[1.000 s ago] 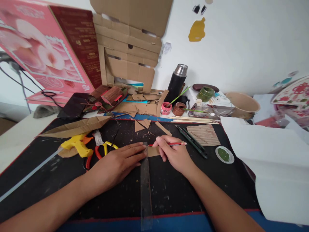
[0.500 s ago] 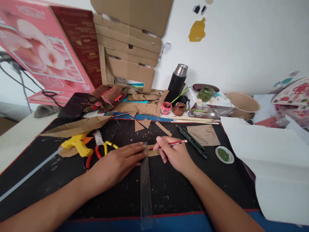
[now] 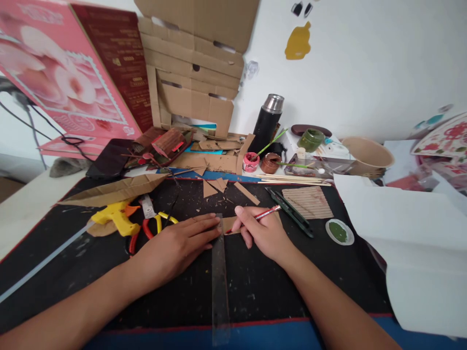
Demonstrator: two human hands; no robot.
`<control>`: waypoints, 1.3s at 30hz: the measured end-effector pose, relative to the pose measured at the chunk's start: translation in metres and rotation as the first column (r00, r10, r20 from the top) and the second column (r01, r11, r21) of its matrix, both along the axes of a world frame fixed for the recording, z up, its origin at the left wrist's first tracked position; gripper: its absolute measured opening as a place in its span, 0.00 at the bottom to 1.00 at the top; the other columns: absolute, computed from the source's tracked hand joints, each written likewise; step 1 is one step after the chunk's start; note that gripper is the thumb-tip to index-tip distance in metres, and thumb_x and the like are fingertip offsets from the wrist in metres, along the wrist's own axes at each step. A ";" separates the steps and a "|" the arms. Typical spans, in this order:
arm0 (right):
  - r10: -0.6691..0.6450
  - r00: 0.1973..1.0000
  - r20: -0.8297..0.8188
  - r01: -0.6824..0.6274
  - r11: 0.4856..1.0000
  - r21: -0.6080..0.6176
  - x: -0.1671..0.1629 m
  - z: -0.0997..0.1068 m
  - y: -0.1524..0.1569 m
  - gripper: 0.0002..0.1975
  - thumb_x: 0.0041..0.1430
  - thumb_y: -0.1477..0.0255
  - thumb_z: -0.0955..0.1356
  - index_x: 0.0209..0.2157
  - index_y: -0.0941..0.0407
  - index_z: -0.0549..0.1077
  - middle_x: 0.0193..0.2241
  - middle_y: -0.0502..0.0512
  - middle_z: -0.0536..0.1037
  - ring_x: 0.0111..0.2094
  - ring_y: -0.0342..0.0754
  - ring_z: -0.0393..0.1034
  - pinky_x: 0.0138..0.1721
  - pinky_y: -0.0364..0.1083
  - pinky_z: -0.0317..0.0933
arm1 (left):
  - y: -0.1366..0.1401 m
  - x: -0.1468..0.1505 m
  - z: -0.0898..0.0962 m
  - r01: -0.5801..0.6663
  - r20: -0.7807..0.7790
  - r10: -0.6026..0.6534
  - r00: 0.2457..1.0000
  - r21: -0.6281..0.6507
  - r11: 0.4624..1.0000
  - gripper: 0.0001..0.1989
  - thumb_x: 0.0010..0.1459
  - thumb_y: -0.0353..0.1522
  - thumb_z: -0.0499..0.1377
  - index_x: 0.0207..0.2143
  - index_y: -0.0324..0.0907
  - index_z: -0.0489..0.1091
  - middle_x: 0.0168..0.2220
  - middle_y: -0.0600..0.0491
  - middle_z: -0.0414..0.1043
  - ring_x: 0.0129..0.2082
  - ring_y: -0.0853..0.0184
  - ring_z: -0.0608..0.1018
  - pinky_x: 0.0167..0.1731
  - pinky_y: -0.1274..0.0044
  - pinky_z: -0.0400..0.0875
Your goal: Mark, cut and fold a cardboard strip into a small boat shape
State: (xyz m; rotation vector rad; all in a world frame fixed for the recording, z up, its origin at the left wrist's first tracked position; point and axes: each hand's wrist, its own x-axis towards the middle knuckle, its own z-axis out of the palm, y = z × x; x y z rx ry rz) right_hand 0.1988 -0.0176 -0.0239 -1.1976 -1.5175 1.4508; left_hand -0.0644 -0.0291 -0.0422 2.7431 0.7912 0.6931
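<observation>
My left hand [image 3: 182,243] lies flat with its fingers stretched out, their tips pressing on a clear ruler [image 3: 220,291]. The ruler runs toward me across the dark mat and covers part of a small cardboard piece [image 3: 230,224]. In my right hand [image 3: 263,233] a red pencil [image 3: 268,212] is pinched between thumb and fingers. Its tip touches the cardboard beside the ruler's right edge. The far part of the cardboard is hidden behind my right hand.
Left of my hands lie a yellow glue gun [image 3: 118,218] and pliers [image 3: 149,216]. A dark green utility knife [image 3: 292,214], corrugated cardboard [image 3: 308,201] and a lid of green paint [image 3: 339,232] are to the right. Paint jars [image 3: 251,162] and a black thermos [image 3: 268,124] stand behind.
The pencil tip has moved down along the ruler's edge, toward me, and the pencil is tilted more steeply. My left hand and the ruler stay in place.
</observation>
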 end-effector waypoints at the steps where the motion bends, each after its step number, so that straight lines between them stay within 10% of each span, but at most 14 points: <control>1: 0.009 1.000 0.006 -0.009 1.000 -0.005 0.000 0.000 0.000 0.32 0.72 0.42 0.67 0.28 0.55 0.78 0.12 0.44 0.68 0.14 0.42 0.61 0.22 0.43 0.58 | 0.000 0.000 0.000 -0.001 -0.001 0.001 1.000 0.005 1.000 0.18 0.77 0.28 0.55 0.64 0.40 0.76 0.66 0.42 0.78 0.67 0.56 0.79 0.64 0.64 0.79; 21: -0.428 0.876 -0.221 0.436 0.900 -0.012 0.015 0.002 0.020 0.32 0.59 0.38 0.74 0.28 0.56 0.78 0.14 0.43 0.65 0.12 0.40 0.60 0.15 0.40 0.53 | -0.004 0.005 0.006 -0.033 0.019 0.032 0.999 0.087 0.996 0.13 0.79 0.33 0.56 0.57 0.44 0.78 0.55 0.46 0.84 0.56 0.58 0.84 0.56 0.66 0.81; 39: -0.331 0.894 -0.302 0.315 0.943 -0.102 0.013 -0.004 0.026 0.33 0.54 0.37 0.74 0.28 0.56 0.78 0.13 0.43 0.66 0.11 0.40 0.60 0.14 0.39 0.45 | -0.024 0.000 0.008 -0.360 -0.159 0.364 0.918 0.056 0.931 0.18 0.77 0.40 0.57 0.61 0.44 0.77 0.49 0.44 0.82 0.47 0.53 0.82 0.48 0.62 0.78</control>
